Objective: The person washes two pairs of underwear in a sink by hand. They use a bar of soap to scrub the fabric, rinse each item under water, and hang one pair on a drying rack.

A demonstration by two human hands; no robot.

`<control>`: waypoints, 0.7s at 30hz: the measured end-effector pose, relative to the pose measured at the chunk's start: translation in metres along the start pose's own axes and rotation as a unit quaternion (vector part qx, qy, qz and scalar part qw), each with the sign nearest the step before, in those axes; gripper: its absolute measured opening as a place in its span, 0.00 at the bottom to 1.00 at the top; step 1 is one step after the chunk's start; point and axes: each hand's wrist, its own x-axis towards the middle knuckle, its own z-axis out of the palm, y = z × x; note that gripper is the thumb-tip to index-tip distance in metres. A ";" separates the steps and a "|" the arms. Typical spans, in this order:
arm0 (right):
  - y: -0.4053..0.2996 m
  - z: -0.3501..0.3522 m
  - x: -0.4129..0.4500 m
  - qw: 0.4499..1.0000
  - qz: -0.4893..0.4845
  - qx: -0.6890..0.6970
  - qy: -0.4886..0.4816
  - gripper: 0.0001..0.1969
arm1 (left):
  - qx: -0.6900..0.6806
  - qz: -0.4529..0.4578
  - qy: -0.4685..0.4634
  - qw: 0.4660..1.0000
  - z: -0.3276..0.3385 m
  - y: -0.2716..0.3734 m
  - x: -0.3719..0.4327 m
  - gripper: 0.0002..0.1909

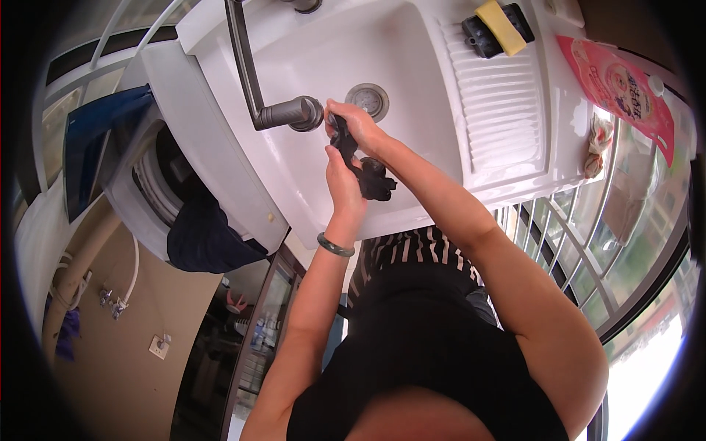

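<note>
Both my hands hold a wet-looking dark cloth [345, 140] over the white sink basin [408, 71]. My left hand [345, 179] grips its middle, and the bunched lower end hangs beside my wrist, which wears a dark bangle. My right hand [353, 124] closes on the upper end, just right of the grey faucet head [303, 114]. Whether water is running cannot be told. Behind my right hand lies the metal drain strainer [368, 102] at the basin's bottom.
A ribbed washboard [502, 110] adjoins the basin on the right, with a yellow brush or sponge [501, 27] on a black holder above it. A pink detergent pouch [618, 88] lies at the far right. An open washing machine [220, 138] with dark blue fabric [207, 237] over its rim stands left.
</note>
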 end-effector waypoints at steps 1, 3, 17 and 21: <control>0.011 -0.029 0.009 0.998 0.009 -0.061 -0.020 0.34 | -0.071 -0.028 0.006 0.997 0.014 0.008 -0.002 0.24; 0.017 -0.052 0.001 0.992 0.057 -0.093 0.066 0.44 | -0.194 -0.048 0.001 0.980 0.007 0.013 0.007 0.24; 0.020 -0.004 -0.063 0.816 -0.125 -0.542 0.155 0.10 | -0.225 0.063 0.115 0.966 0.034 0.022 0.034 0.17; 0.021 -0.027 -0.038 0.806 -0.117 -0.546 0.197 0.29 | -0.271 0.048 0.065 0.959 0.032 0.020 0.030 0.18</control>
